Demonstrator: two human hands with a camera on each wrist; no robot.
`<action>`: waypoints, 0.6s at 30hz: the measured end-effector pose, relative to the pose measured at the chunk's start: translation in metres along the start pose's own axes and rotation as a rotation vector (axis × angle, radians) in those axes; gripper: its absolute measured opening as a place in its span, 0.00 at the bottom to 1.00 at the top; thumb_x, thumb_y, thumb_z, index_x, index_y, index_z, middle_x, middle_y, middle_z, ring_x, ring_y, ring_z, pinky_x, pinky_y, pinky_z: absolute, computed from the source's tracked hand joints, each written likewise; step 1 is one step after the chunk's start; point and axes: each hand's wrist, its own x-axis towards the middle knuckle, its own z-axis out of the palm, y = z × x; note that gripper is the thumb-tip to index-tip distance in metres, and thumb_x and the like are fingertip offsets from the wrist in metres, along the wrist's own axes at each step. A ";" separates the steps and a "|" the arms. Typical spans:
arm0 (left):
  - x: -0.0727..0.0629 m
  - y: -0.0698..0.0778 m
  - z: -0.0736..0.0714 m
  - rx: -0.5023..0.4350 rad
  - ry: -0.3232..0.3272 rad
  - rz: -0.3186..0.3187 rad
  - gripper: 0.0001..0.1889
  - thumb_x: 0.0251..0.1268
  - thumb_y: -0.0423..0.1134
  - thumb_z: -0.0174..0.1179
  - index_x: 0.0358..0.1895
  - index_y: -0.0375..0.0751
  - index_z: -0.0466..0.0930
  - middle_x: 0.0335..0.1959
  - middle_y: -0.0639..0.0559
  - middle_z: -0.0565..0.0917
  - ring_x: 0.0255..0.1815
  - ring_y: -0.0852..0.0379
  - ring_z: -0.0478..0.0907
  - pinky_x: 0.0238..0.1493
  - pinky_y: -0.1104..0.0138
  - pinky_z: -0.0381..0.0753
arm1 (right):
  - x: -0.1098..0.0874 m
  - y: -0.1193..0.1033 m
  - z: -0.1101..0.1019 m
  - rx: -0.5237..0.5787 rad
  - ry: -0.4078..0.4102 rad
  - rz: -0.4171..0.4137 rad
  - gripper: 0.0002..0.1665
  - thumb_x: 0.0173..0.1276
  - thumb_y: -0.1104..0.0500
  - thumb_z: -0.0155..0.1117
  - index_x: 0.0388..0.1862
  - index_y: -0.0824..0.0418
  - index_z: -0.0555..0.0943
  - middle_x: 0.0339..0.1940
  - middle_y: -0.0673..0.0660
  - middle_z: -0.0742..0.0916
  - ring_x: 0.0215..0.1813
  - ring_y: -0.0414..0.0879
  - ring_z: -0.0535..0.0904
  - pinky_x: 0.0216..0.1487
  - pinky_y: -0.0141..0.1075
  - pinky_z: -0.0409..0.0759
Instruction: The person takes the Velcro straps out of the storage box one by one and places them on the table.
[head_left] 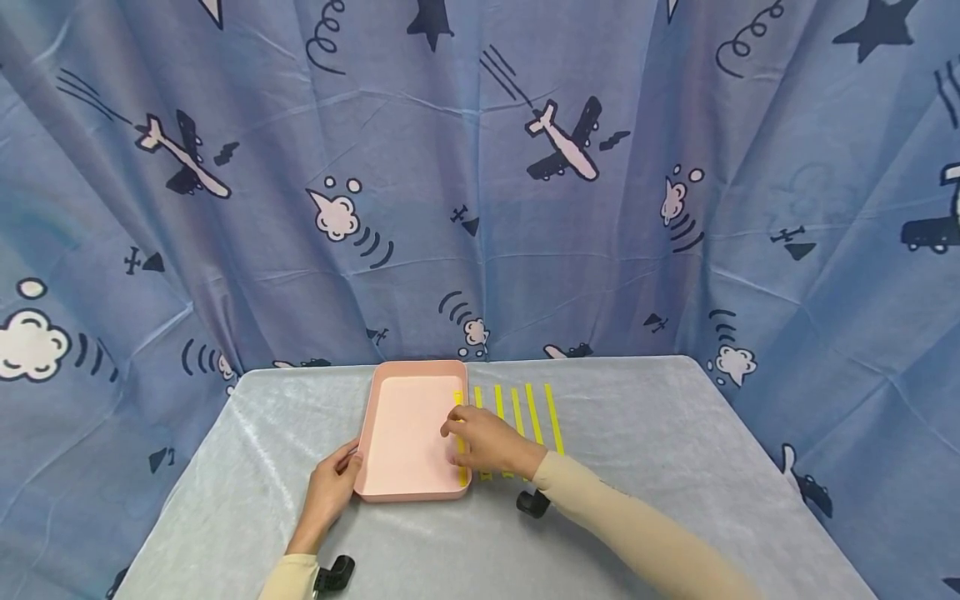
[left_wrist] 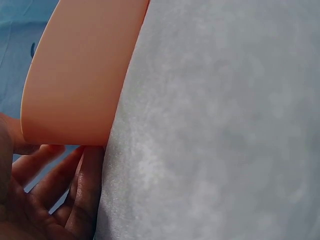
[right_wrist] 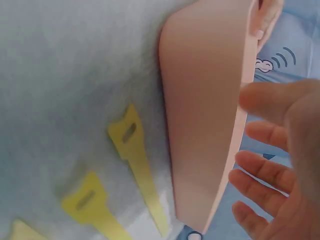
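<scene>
A shallow pink tray (head_left: 408, 437) lies on the table with one yellow slotted strap (head_left: 462, 479) along its inner right side. My left hand (head_left: 332, 492) holds the tray's left edge near the front corner, thumb at the rim and fingers against the outer wall. In the left wrist view those fingers (left_wrist: 85, 192) meet the corner of the wall. Over the tray's right side is my right hand (head_left: 487, 440), partly covering the strap. The right wrist view shows its fingers (right_wrist: 265, 170) loosely spread beside the rim, with nothing between them.
Several more yellow straps (head_left: 553, 417) lie in a row right of the tray; two show slotted heads (right_wrist: 129, 132) in the right wrist view. A pale grey cloth (head_left: 645, 467) covers the table. Behind hangs a blue curtain (head_left: 420, 292) with printed planes.
</scene>
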 end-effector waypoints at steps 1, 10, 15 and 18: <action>0.000 0.000 0.000 0.000 -0.002 0.000 0.22 0.76 0.42 0.51 0.69 0.40 0.72 0.58 0.37 0.82 0.59 0.44 0.80 0.59 0.53 0.78 | 0.001 -0.001 -0.001 -0.027 -0.002 -0.009 0.21 0.62 0.48 0.71 0.54 0.50 0.82 0.53 0.50 0.82 0.54 0.45 0.78 0.62 0.38 0.76; -0.001 0.002 -0.001 0.009 0.004 0.000 0.22 0.76 0.43 0.51 0.69 0.40 0.72 0.58 0.38 0.83 0.59 0.44 0.80 0.59 0.53 0.78 | 0.005 -0.012 -0.004 -0.149 -0.069 0.029 0.27 0.58 0.46 0.75 0.55 0.50 0.82 0.54 0.51 0.82 0.57 0.47 0.77 0.66 0.39 0.72; -0.001 0.002 -0.001 0.010 0.004 0.008 0.22 0.76 0.42 0.51 0.68 0.38 0.72 0.58 0.36 0.82 0.59 0.43 0.80 0.59 0.52 0.78 | 0.007 -0.014 -0.002 -0.182 -0.098 0.060 0.30 0.56 0.44 0.77 0.57 0.49 0.82 0.55 0.51 0.82 0.57 0.47 0.77 0.68 0.39 0.70; -0.001 0.002 -0.002 0.013 0.001 0.009 0.22 0.76 0.41 0.51 0.68 0.38 0.72 0.58 0.36 0.82 0.59 0.43 0.80 0.59 0.52 0.78 | 0.008 -0.015 -0.001 -0.189 -0.102 0.070 0.30 0.54 0.44 0.77 0.56 0.48 0.82 0.53 0.50 0.83 0.56 0.46 0.77 0.67 0.39 0.70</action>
